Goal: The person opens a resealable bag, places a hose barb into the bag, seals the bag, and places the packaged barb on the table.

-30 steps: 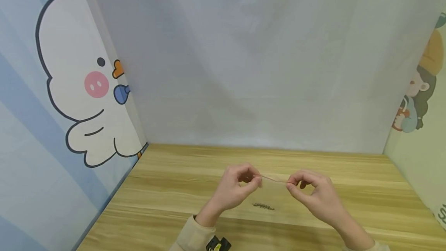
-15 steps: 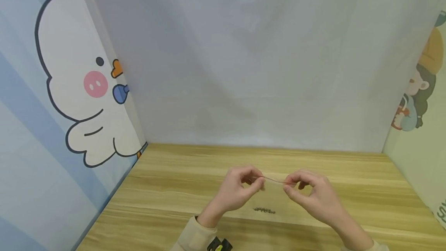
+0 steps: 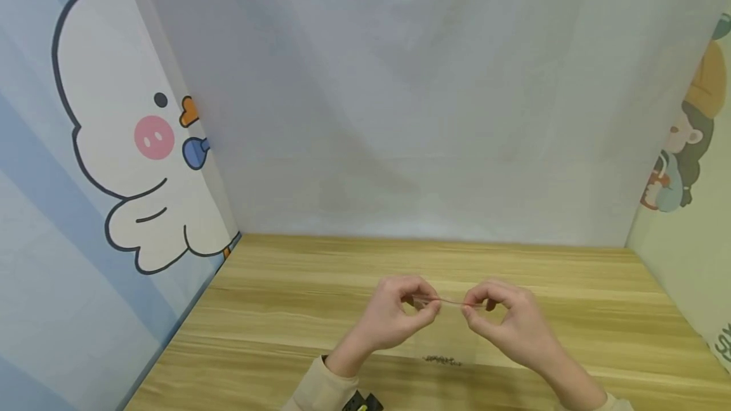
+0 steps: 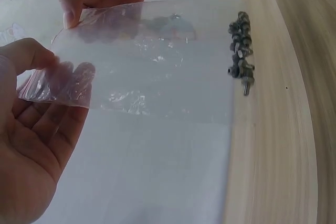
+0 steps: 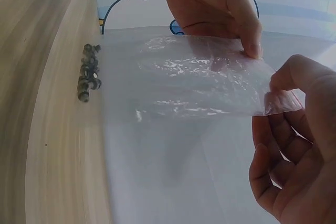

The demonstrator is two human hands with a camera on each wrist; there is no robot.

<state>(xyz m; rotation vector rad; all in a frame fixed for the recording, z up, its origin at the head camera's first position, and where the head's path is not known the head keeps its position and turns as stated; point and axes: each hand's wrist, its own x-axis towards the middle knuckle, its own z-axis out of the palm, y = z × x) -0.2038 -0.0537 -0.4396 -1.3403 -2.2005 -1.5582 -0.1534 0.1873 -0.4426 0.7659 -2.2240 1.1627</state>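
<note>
A clear plastic zip bag [image 4: 157, 85] hangs between my two hands, with a thin red line [image 3: 454, 302] along its top edge. My left hand [image 3: 394, 314] pinches the left part of that edge between thumb and fingers. At the other end, my right hand [image 3: 514, 322] pinches the same edge, leaving a short gap between the hands. Several small dark metal bolts [image 4: 241, 51] lie in a row along the bag's bottom. The right wrist view shows the film [image 5: 184, 77] wrinkled and shiny, with the bolts [image 5: 89, 72] at its far end.
Below the hands is a wood-grain table [image 3: 285, 309]. A plain pale grey backdrop [image 3: 428, 113] stands behind it, with cartoon-printed panels on the left [image 3: 114, 81] and right [image 3: 679, 227]. A small black and yellow device [image 3: 362, 402] sits by the left sleeve.
My left hand has moved right and slightly down, my right hand a little left, so the gap between them has narrowed. The bag's bolts have shifted down and right in the head view.
</note>
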